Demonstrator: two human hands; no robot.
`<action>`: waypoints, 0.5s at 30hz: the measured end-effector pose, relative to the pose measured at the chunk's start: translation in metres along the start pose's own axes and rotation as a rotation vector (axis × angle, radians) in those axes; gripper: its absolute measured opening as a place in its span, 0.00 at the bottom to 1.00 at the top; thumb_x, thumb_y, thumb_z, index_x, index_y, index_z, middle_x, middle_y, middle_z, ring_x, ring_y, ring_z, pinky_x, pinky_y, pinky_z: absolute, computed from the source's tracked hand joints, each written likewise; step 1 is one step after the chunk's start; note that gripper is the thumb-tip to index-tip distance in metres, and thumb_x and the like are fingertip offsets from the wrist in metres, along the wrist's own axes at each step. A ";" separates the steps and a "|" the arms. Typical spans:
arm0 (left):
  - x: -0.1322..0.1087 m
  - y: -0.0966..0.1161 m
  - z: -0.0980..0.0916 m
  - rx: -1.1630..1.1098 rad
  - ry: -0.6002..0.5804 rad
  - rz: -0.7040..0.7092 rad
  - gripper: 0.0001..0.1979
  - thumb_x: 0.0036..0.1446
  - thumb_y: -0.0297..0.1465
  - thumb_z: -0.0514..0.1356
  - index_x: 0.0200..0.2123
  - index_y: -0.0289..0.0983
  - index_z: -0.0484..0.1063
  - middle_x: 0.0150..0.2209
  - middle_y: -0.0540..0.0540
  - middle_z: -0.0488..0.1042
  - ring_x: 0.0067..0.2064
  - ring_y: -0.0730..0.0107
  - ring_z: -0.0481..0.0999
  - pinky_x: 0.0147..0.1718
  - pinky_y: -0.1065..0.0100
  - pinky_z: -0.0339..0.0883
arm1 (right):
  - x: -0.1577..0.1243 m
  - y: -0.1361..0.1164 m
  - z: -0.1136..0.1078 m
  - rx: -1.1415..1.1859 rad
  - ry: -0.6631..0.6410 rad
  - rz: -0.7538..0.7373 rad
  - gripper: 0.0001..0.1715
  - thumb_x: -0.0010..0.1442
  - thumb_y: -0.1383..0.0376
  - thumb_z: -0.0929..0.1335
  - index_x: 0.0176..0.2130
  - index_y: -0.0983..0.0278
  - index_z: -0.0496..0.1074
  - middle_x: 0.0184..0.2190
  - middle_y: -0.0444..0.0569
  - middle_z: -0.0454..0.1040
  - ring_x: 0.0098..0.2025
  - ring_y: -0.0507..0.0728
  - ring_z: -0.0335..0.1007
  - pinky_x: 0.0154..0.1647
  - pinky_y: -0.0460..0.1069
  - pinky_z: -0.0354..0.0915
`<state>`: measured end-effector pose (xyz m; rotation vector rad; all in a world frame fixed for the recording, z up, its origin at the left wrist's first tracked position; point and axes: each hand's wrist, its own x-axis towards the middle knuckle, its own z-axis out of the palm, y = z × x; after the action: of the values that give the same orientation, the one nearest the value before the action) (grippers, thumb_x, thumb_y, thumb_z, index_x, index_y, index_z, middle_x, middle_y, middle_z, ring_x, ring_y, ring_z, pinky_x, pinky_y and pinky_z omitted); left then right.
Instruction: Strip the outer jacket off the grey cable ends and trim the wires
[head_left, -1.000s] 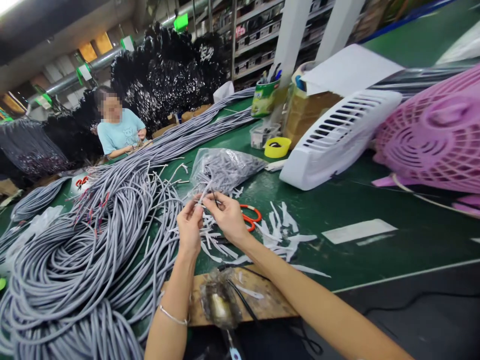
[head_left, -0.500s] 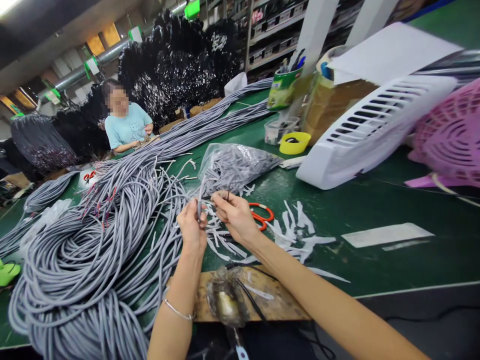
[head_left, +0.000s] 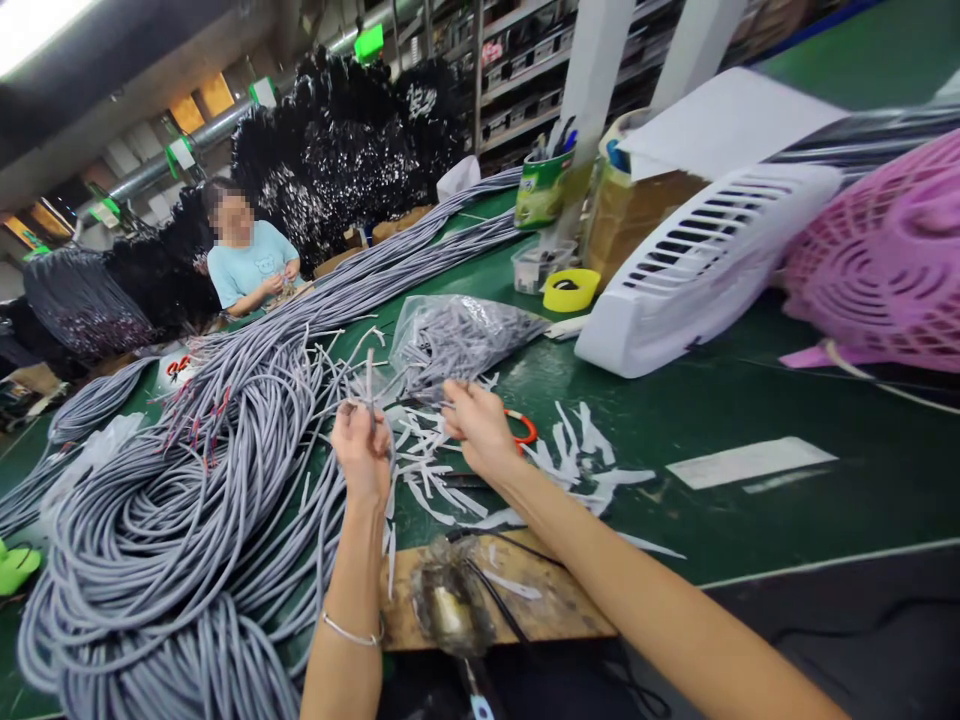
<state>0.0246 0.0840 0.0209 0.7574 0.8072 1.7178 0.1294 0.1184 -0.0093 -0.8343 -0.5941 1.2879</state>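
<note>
A gray cable end (head_left: 370, 375) stands nearly upright in the left hand (head_left: 361, 445), its pale tip pointing to 12 o'clock; thumb and fingers are clamped around it just below that tip. Gripping this near the end seems right, since a longer free length would probably flex under the other hand's touch. The right hand (head_left: 477, 425), apart from it at 4 o'clock, has its fingers curled in, but I cannot tell whether anything is pinched between them. Approaching the tip in line with the cable, rather than from the side, would likely bend it less. Between 4 and 5 o'clock lie white scraps (head_left: 427, 450), best kept from clinging to the fingers. Orange-handled scissors (head_left: 529, 430) lie just beyond the right hand, so the wrist should clear them. A clear bag of gray pieces (head_left: 465, 340) sits between 2 and 3 o'clock. Heaped gray cables (head_left: 187, 480) fill 8 o'clock; slack there should help avoid tugging. Farther off, around 10:30, a co-worker (head_left: 255, 265) sits.
</note>
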 end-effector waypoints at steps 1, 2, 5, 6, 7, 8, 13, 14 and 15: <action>0.000 -0.001 0.000 0.026 -0.026 0.023 0.22 0.35 0.37 0.69 0.28 0.37 0.60 0.19 0.55 0.67 0.14 0.88 0.53 0.14 0.80 0.43 | 0.001 -0.004 -0.001 0.008 0.024 -0.051 0.25 0.37 0.49 0.72 0.24 0.62 0.60 0.15 0.34 0.54 0.13 0.42 0.38 0.10 0.40 0.38; 0.000 -0.002 -0.001 0.056 -0.038 0.036 0.24 0.33 0.37 0.70 0.30 0.37 0.60 0.18 0.56 0.67 0.14 0.88 0.54 0.14 0.80 0.43 | 0.001 -0.008 -0.002 -0.002 0.018 -0.112 0.25 0.38 0.49 0.72 0.26 0.61 0.61 0.18 0.35 0.58 0.14 0.43 0.41 0.10 0.41 0.41; -0.001 -0.008 -0.001 0.142 -0.073 0.024 0.26 0.31 0.37 0.70 0.31 0.38 0.59 0.17 0.56 0.67 0.15 0.85 0.59 0.14 0.81 0.43 | -0.005 -0.017 -0.001 -0.173 -0.188 -0.274 0.21 0.37 0.52 0.73 0.27 0.63 0.66 0.23 0.40 0.65 0.18 0.45 0.51 0.15 0.42 0.49; -0.001 -0.010 0.000 0.162 -0.088 0.012 0.26 0.31 0.37 0.70 0.31 0.38 0.59 0.17 0.56 0.67 0.15 0.84 0.61 0.14 0.81 0.43 | -0.007 -0.018 0.000 -0.245 -0.241 -0.313 0.19 0.38 0.53 0.73 0.25 0.63 0.67 0.22 0.41 0.66 0.20 0.47 0.54 0.17 0.43 0.51; -0.001 -0.012 0.000 0.176 -0.100 0.003 0.26 0.31 0.37 0.70 0.31 0.38 0.59 0.16 0.56 0.67 0.16 0.83 0.61 0.14 0.81 0.43 | -0.008 -0.018 0.000 -0.298 -0.245 -0.341 0.18 0.39 0.54 0.73 0.22 0.64 0.67 0.20 0.42 0.65 0.21 0.48 0.55 0.19 0.44 0.53; -0.001 -0.013 0.001 0.187 -0.111 -0.007 0.26 0.32 0.37 0.70 0.32 0.38 0.60 0.16 0.55 0.67 0.16 0.83 0.61 0.14 0.81 0.44 | -0.008 -0.018 -0.001 -0.326 -0.196 -0.368 0.17 0.41 0.55 0.72 0.20 0.64 0.67 0.19 0.42 0.65 0.21 0.49 0.56 0.21 0.45 0.54; -0.003 -0.016 0.005 0.222 -0.165 -0.088 0.25 0.32 0.36 0.70 0.34 0.34 0.66 0.16 0.54 0.67 0.15 0.85 0.58 0.14 0.81 0.45 | 0.003 -0.015 -0.011 -0.247 0.189 -0.453 0.16 0.46 0.54 0.69 0.23 0.64 0.68 0.18 0.41 0.63 0.19 0.48 0.53 0.19 0.45 0.51; -0.003 -0.015 0.005 0.218 -0.166 -0.093 0.24 0.32 0.37 0.70 0.33 0.34 0.67 0.16 0.54 0.67 0.15 0.85 0.58 0.14 0.81 0.45 | 0.006 -0.016 -0.014 -0.228 0.232 -0.464 0.16 0.47 0.53 0.68 0.24 0.64 0.67 0.18 0.41 0.62 0.19 0.48 0.53 0.18 0.45 0.50; -0.003 -0.014 0.005 0.208 -0.157 -0.088 0.23 0.32 0.37 0.70 0.32 0.33 0.68 0.16 0.54 0.67 0.15 0.86 0.57 0.14 0.81 0.45 | 0.007 -0.019 -0.017 -0.210 0.262 -0.475 0.17 0.49 0.52 0.68 0.25 0.64 0.66 0.19 0.41 0.62 0.19 0.48 0.53 0.18 0.45 0.50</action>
<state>0.0374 0.0852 0.0120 0.9708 0.9056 1.4913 0.1548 0.1209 -0.0045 -0.9472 -0.6738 0.6798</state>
